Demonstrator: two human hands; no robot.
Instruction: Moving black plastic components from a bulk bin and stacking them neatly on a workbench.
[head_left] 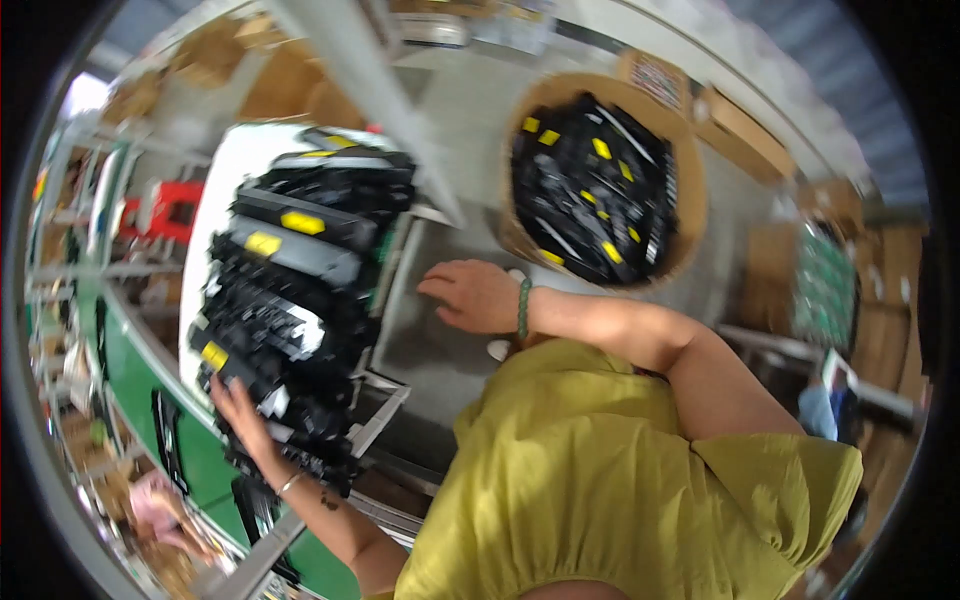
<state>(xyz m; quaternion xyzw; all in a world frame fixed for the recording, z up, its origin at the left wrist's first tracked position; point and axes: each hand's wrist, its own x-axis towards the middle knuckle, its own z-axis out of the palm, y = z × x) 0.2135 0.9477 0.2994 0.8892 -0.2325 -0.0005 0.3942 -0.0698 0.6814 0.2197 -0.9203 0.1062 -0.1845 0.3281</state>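
The tall pile of black plastic cartridges with yellow tabs (pixel 300 290), heaped over a white table's edge (pixel 222 170), could slide. The left hand (pixel 240 405) presses its lower end, fingers spread, gripping nothing. The right hand (pixel 475 295) hovers open beside it.

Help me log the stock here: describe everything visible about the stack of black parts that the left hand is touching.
The stack of black parts is a tall, uneven heap of long, black plastic-looking cartridge-like units, several bearing yellow labels, a few with grey or white sections. It lies against a white surface beside a metal frame, running from upper right to lower left in the view. The left hand rests open on its lower end; the right hand hangs apart from it, over the grey floor.
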